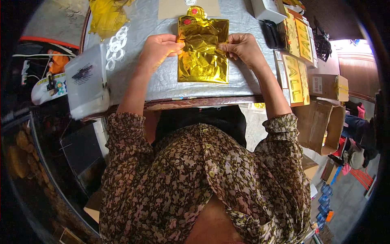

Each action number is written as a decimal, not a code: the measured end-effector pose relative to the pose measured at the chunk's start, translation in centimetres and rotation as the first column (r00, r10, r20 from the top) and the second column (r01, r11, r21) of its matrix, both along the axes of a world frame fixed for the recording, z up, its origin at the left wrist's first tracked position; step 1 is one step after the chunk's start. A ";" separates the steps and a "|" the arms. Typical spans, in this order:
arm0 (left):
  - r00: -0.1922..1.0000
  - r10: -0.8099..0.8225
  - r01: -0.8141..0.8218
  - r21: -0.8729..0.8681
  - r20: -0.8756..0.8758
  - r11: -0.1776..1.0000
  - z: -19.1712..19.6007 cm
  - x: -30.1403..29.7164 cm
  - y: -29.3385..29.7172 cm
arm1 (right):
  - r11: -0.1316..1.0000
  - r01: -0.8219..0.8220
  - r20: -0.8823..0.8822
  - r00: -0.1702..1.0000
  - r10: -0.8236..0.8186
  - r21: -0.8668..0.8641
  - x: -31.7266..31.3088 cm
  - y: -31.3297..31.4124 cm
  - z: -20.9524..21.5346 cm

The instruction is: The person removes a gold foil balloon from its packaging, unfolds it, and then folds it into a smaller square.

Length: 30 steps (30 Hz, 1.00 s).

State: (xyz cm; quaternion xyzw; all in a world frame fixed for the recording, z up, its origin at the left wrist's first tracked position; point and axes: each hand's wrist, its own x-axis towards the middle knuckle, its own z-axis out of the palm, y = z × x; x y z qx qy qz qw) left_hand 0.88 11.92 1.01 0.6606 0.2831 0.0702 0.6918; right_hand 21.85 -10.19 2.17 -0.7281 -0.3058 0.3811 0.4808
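Grey quilted covering lies over the bench [162, 83], whose worn wooden front edge shows just above the person's floral-patterned blouse; the far end of the bench is cut off by the top of the picture. At its middle lies a crumpled gold foil bag [203, 57], flat on the covering, with a small gold figure with red spots [194, 12] at its top end, too small to make out clearly. A translucent plastic box [87, 83] stands at the left edge of the bench, partly overhanging it. Flat gold-printed packets [298, 69] are stacked at the right edge. White plastic rings [115, 44] lie beside the box. The left hand [159, 46] pinches the bag's left edge, thumb on top. The right hand [243, 48] pinches the right edge; its fingertips are hidden under the foil.
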 end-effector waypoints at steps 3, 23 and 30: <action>0.999 -0.030 0.030 0.008 -0.011 1.000 0.1 -0.2 0.3 | 1.000 -0.022 0.003 1.000 0.022 -0.009 0.1 -0.1 -0.2; 0.998 -0.019 0.026 0.134 -0.060 0.991 1.1 0.2 -0.4 | 0.998 -0.027 -0.022 0.999 0.029 0.061 -0.1 -0.2 -0.5; 0.998 -0.055 0.059 0.106 -0.035 0.993 0.2 -0.1 0.1 | 0.999 -0.034 -0.025 0.999 0.035 0.031 -0.2 -0.1 0.0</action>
